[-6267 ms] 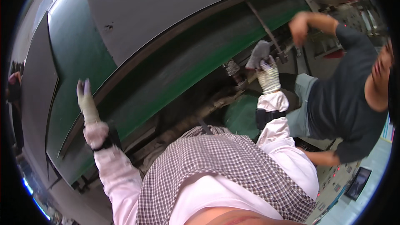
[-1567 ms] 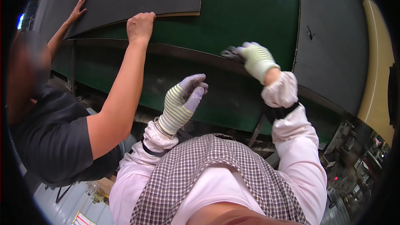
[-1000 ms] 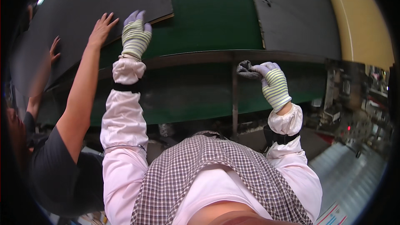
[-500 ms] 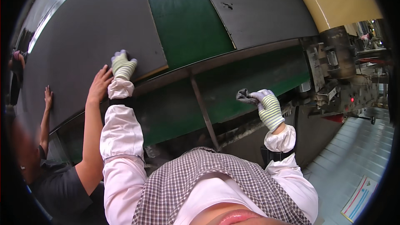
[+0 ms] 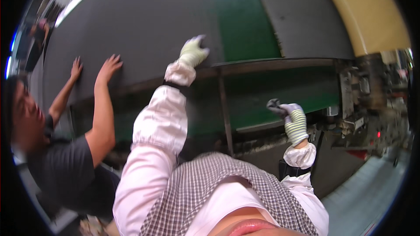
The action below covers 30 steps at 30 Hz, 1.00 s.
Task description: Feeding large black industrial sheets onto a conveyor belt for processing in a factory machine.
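My left hand (image 5: 193, 53), in a pale striped glove, lies on a large dark grey sheet (image 5: 148, 22) near its right end. Its fingers are somewhat blurred but stand apart, and nothing is in them. Beneath the sheet runs a green belt (image 5: 245, 22), bare in a strip between this sheet and a second dark grey sheet (image 5: 306, 17). Off the belt's near side, lower right, my right hand (image 5: 296, 123) wears a matching glove and is closed on a crumpled dark grey cloth (image 5: 275, 105).
At the left, a co-worker's two bare hands (image 5: 110, 66) rest on the large sheet. A big yellow roll (image 5: 365, 13) stands at the far right. Below it sits machinery with a red light (image 5: 379, 134). A metal edge (image 5: 271, 64) borders the belt's near side.
The view has turned a little. My left hand has moved right, away from the co-worker's hand, staying near the sheet's right end. My right hand still holds the cloth.
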Each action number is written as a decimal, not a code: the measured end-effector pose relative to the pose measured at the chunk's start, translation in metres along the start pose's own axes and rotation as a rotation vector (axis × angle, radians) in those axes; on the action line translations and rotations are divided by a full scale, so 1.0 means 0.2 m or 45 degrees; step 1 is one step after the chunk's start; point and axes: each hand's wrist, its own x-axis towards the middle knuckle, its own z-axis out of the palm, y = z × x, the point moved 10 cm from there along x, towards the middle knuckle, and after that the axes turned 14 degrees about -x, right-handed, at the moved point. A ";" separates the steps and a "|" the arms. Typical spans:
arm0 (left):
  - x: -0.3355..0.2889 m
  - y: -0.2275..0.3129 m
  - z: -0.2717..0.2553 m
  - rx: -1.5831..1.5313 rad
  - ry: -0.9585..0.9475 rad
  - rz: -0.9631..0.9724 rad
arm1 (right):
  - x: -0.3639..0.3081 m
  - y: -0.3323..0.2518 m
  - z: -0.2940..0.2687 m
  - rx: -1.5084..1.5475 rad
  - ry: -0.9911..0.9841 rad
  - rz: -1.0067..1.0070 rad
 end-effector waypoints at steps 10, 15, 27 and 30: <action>-0.11 -0.48 -0.62 0.505 0.235 -0.079 | -0.03 0.12 -0.07 -0.003 0.157 0.100; 0.04 -0.07 -0.10 0.255 -0.064 0.112 | 0.07 0.10 -0.05 0.047 0.163 0.083; -0.05 0.28 0.39 0.053 -0.341 0.104 | 0.04 0.18 -0.06 -0.017 0.168 0.153; -0.10 0.31 0.18 -0.440 -0.071 0.269 | -0.02 0.20 -0.08 -0.038 0.161 0.192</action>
